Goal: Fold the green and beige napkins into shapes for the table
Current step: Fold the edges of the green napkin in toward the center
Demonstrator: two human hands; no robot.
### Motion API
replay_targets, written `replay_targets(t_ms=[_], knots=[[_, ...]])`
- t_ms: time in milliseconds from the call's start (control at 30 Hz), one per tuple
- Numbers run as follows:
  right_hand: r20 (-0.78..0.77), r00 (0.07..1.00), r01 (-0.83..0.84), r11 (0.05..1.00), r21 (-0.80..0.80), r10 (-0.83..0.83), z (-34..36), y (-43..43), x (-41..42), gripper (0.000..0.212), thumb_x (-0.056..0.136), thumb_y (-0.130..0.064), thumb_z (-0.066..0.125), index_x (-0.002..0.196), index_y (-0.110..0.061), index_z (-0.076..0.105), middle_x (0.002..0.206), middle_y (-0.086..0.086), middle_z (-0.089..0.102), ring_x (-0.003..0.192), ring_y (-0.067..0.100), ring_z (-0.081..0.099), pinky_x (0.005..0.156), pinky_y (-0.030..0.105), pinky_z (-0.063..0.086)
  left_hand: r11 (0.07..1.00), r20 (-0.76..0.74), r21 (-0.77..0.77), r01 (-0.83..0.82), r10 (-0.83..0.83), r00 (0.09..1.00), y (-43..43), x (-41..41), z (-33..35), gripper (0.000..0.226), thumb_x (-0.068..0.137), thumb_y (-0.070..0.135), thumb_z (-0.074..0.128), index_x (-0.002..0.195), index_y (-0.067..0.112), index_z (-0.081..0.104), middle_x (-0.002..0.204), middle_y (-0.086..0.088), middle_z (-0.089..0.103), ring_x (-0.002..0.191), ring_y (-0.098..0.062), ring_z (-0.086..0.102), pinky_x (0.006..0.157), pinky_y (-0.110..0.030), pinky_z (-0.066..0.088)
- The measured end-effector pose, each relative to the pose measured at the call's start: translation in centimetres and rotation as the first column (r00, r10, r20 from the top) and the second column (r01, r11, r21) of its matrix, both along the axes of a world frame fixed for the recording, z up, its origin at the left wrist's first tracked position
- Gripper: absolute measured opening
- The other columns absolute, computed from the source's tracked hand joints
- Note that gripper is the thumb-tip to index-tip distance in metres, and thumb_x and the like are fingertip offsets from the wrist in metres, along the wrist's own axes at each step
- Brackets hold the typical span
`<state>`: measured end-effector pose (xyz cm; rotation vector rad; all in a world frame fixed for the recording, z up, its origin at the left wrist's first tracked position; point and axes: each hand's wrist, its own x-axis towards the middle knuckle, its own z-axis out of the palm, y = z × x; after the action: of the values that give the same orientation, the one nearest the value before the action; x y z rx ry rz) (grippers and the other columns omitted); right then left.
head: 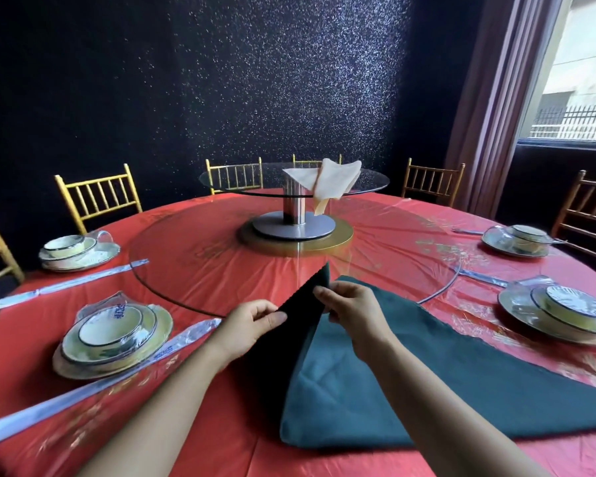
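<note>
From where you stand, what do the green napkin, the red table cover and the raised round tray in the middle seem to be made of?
Green napkin: matte woven cloth, judging by its soft folds and dull surface. Red table cover: probably thin plastic sheeting, glossy and wrinkled with glare. Raised round tray: clear glass, since the chairs show through it, on what looks like a brushed metal post.

Green napkin [410,366]: right end cut by frame edge; raised flap hides cloth and table under it. Left hand [252,325] fingertips tucked behind flap, right hand [353,313] fingertips partly behind fold. Both arms cut by bottom edge. Print on plate wrap [117,309] too blurred to read. Chopstick sleeve [59,404] cut at left edge. Far chair [312,163] mostly hidden behind beige napkin [327,182]. Right chair [589,215] cut by frame edge.
</note>
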<state>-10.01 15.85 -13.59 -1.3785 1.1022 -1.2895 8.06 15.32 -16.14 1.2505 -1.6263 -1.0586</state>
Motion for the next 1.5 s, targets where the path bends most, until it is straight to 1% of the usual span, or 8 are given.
replay_targets(t_ms=[300, 433, 700, 867, 967, 1200, 1400, 1500], knots=[[-0.184, 0.946, 0.279, 0.960, 0.032, -0.268, -0.2, -9.4, -4.0, 0.027, 0.083, -0.007, 0.064, 0.058, -0.012, 0.057, 0.045, -0.001, 0.049, 0.030, -0.001, 0.040, 0.034, 0.012, 0.029, 0.943, 0.244, -0.184, -0.276, 0.316, 0.917, -2.7, -1.0, -2.3, 0.023, 0.085, 0.020, 0.064, 0.067, 0.028, 0.051, 0.065, 0.010, 0.052, 0.068, -0.015, 0.052, 0.073, -0.030, 0.042], [-0.440, 0.842, 0.340, 0.940, -0.015, -0.312, -0.9, -12.9, -4.9, 0.015, 0.085, -0.017, 0.061, 0.076, -0.006, 0.067, 0.062, 0.007, 0.059, 0.048, 0.014, 0.047, 0.044, 0.022, 0.032, 0.921, 0.391, -0.263, -0.287, 0.374, 0.841, -3.3, -2.4, -2.2, 0.008, 0.087, 0.026, 0.060, 0.090, 0.019, 0.058, 0.077, 0.008, 0.055, 0.094, -0.024, 0.061, 0.085, -0.034, 0.042], [-0.755, 0.582, 0.384, 0.921, -0.072, -0.302, -3.3, -17.1, -5.4, 0.017, 0.079, -0.025, 0.066, 0.091, -0.015, 0.070, 0.094, 0.010, 0.068, 0.098, 0.028, 0.062, 0.072, 0.029, 0.045, 0.871, 0.711, -0.430, -0.237, 0.489, 0.506, -3.8, -4.8, -1.8, 0.026, 0.091, 0.040, 0.049, 0.112, 0.026, 0.048, 0.117, 0.006, 0.055, 0.114, -0.017, 0.050, 0.093, -0.030, 0.036], [-0.819, 0.495, 0.417, 0.906, -0.068, -0.289, -4.3, -18.5, -5.4, 0.030, 0.078, -0.035, 0.067, 0.097, -0.012, 0.066, 0.112, 0.018, 0.059, 0.111, 0.034, 0.053, 0.086, 0.034, 0.046, 0.869, 0.704, -0.428, -0.249, 0.494, 0.510, -3.9, -4.8, -2.3, 0.024, 0.090, 0.038, 0.051, 0.111, 0.027, 0.048, 0.116, 0.007, 0.053, 0.115, -0.016, 0.047, 0.094, -0.029, 0.035], [-0.834, 0.506, 0.416, 0.910, 0.010, -0.222, -3.6, -18.7, -5.3, 0.029, 0.078, -0.033, 0.066, 0.072, -0.008, 0.051, 0.088, 0.016, 0.056, 0.086, 0.030, 0.056, 0.068, 0.030, 0.040, 0.864, 0.699, -0.424, -0.273, 0.503, 0.508, -3.7, -4.5, -2.5, 0.025, 0.090, 0.042, 0.051, 0.110, 0.027, 0.048, 0.115, 0.007, 0.052, 0.115, -0.016, 0.045, 0.094, -0.028, 0.034], [-0.834, 0.545, 0.354, 0.925, 0.140, -0.083, -2.6, -18.9, -5.0, 0.031, 0.074, -0.028, 0.071, 0.086, -0.001, 0.062, 0.079, 0.011, 0.056, 0.074, 0.024, 0.056, 0.063, 0.027, 0.039, 0.869, 0.719, -0.385, -0.310, 0.493, 0.490, -3.0, -4.2, -2.9, 0.027, 0.089, 0.044, 0.051, 0.107, 0.024, 0.046, 0.117, 0.007, 0.053, 0.117, -0.015, 0.046, 0.094, -0.030, 0.034], [-0.611, 0.788, 0.147, 0.986, 0.077, -0.070, -1.0, -17.6, -5.4, 0.019, 0.080, -0.008, 0.068, 0.064, -0.010, 0.056, 0.055, 0.004, 0.044, 0.040, 0.008, 0.040, 0.035, 0.012, 0.026, 0.882, 0.626, -0.314, -0.352, 0.471, 0.621, -2.1, -3.1, -3.1, 0.016, 0.091, 0.039, 0.050, 0.089, 0.025, 0.041, 0.107, 0.004, 0.056, 0.109, -0.017, 0.053, 0.087, -0.029, 0.039], [-0.360, 0.933, 0.041, 0.996, 0.084, -0.008, 0.1, -15.9, -5.6, 0.013, 0.078, 0.002, 0.067, 0.079, -0.006, 0.057, 0.062, 0.001, 0.050, 0.044, 0.004, 0.050, 0.040, 0.006, 0.032, 0.909, 0.554, -0.207, -0.362, 0.414, 0.722, -1.5, -2.2, -3.5, 0.017, 0.089, 0.032, 0.055, 0.081, 0.026, 0.040, 0.093, 0.004, 0.056, 0.099, -0.016, 0.057, 0.083, -0.028, 0.040]])
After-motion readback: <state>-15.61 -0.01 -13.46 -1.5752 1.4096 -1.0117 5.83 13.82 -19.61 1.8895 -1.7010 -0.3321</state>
